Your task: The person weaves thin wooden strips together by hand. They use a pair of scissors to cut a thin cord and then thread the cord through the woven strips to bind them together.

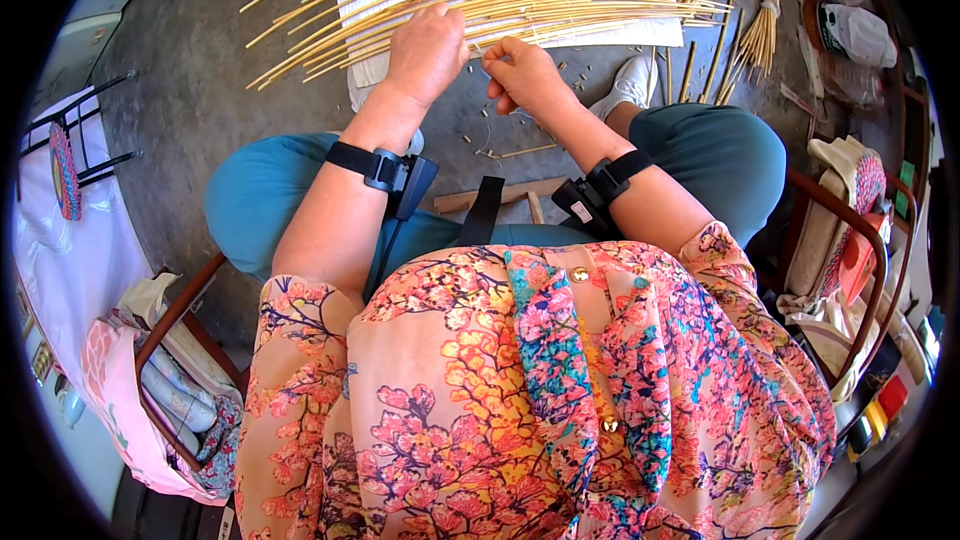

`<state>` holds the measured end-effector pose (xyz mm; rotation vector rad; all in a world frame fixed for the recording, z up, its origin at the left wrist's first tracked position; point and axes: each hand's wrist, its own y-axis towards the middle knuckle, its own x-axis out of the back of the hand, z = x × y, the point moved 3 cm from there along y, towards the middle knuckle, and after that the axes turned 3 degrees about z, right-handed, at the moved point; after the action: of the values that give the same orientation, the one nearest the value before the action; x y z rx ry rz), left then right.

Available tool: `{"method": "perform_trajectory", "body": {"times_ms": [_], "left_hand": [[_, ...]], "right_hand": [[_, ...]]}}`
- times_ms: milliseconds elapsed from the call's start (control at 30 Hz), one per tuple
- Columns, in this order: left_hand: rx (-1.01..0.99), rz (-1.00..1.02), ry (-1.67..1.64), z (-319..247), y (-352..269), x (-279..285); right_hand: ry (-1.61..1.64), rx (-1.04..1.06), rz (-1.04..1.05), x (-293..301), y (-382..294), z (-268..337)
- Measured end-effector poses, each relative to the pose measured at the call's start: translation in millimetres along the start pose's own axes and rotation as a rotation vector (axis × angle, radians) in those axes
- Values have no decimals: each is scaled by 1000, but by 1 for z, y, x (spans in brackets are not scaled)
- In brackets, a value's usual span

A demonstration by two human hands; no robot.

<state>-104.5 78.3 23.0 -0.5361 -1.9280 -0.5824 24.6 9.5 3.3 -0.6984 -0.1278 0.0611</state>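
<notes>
Long thin reed or straw stalks (450,4), joined by thin cross threads, lie side by side over a white sheet (652,31). At their near edge my left hand (429,45) is closed, back upward, over the stalk ends of the nearest row; what its fingers grip is hidden. My right hand (521,75) is just to the right, thumb and forefinger pinched close together near the same edge. A fine pale thread (489,135) hangs below it towards the floor. Whether the thread runs between my fingertips is too small to tell.
A tied bundle of stalks (769,11) stands at the upper right, with loose darker stalks (718,52) beside it. Short cut pieces and a wooden frame piece (510,195) lie on the floor between my feet. Armchairs with cushions flank me; a black metal rack (82,135) is at left.
</notes>
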Motion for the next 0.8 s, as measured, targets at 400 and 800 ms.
{"method": "perform_trajectory", "body": {"times_ms": [400,800], "left_hand": [[5,132,40,-4,9,1],[124,267,-70,7,17,-4]], "right_hand": [[-3,12,-7,1,2,1],[50,35,32,10,7,3]]}}
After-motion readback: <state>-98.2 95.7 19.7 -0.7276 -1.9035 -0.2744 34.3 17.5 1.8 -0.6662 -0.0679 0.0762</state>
